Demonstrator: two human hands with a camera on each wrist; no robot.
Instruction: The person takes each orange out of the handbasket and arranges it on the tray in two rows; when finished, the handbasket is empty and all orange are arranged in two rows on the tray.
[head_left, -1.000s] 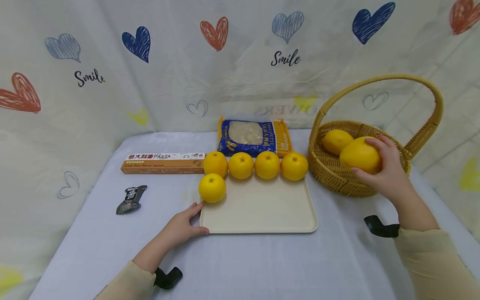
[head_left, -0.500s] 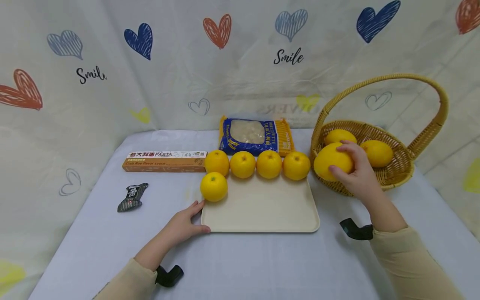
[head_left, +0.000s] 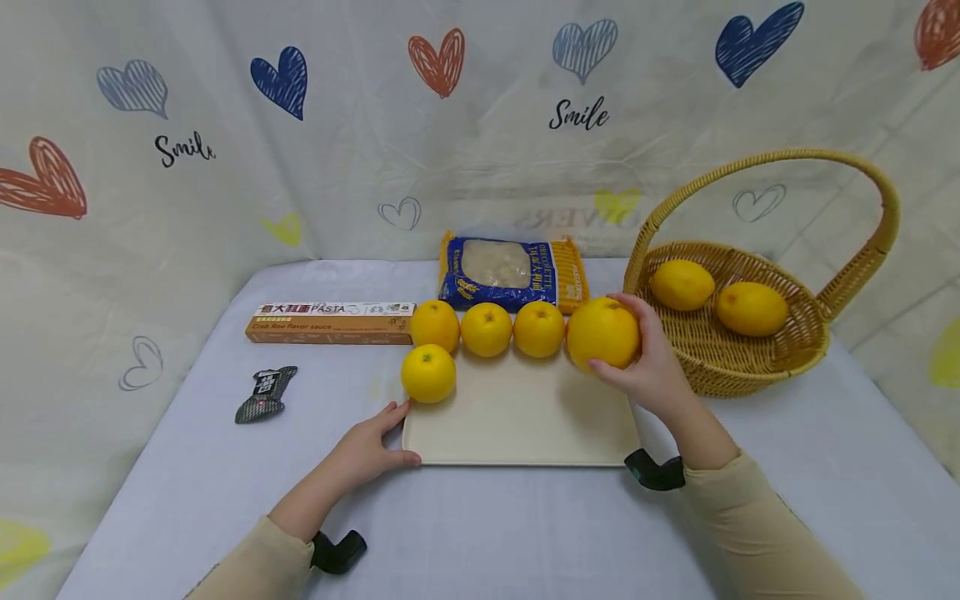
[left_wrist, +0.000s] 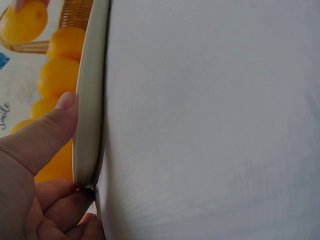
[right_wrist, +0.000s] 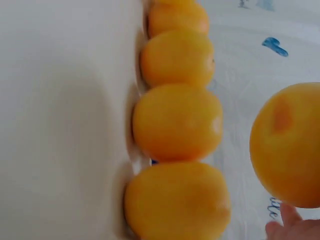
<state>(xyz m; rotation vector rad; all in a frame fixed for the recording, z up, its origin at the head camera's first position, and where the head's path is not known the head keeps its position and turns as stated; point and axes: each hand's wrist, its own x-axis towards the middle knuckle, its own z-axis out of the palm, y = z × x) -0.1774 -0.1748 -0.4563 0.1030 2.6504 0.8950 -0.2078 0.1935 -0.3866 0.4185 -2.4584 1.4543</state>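
My right hand point(head_left: 654, 373) grips an orange point(head_left: 602, 335), held above the back right of the cream tray point(head_left: 525, 425). In the right wrist view the held orange point(right_wrist: 290, 145) is apart from the row beside it, and its shadow falls on the tray. Several oranges point(head_left: 486, 330) line the tray's back edge; the rightmost is hidden behind the held one in the head view. One more orange point(head_left: 428, 373) sits at the tray's left side. My left hand point(head_left: 363, 454) holds the tray's front left corner, its thumb point(left_wrist: 55, 120) on the rim and fingers curled at the corner.
A wicker basket point(head_left: 720, 379) with a tall handle stands right of the tray, holding two yellow fruits point(head_left: 752, 309). Behind the oranges lies a blue and yellow pasta bag point(head_left: 510, 271). A pasta box point(head_left: 333, 325) and a small black packet point(head_left: 266, 395) are on the left.
My right hand has carried the orange left, out of the basket and over the tray. The two fruits left in the basket now show fully. My left hand stays at the tray corner.
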